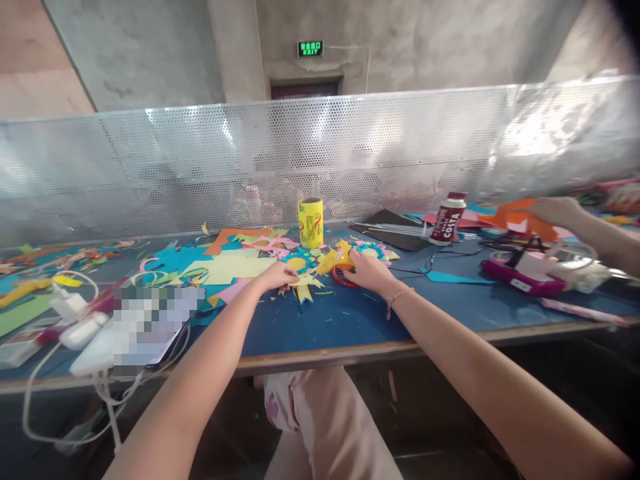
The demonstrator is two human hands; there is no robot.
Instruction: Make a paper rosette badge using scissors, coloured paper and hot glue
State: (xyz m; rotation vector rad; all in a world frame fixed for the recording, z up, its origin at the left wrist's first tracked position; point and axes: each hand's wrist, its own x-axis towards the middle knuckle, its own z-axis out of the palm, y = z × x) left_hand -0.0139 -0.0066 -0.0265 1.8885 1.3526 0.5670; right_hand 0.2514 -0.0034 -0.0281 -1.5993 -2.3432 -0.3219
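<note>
My left hand [278, 276] pinches a pale yellow paper cutout [306, 289] close to the front of the blue table [320, 330]. Its strips spread out to the right of my fingertips. In my right hand [367, 272] is a yellow glue gun [334, 258], with its front end pointing left toward the cutout. Under that hand shows a red ring-shaped thing [343, 277], partly covered. Just behind both hands stands a yellow printed cylinder [311, 224]. A blue fringed paper piece [369, 249] lies beyond my right hand.
Coloured paper scraps [220, 270] cover the left side. A power bank or phone [95, 357] with white cables sits front left. At right are a Costa bottle [448, 220], a purple glue gun [523, 277], and another person's hand [557, 212] on orange paper. A perforated metal screen [210, 167] runs behind.
</note>
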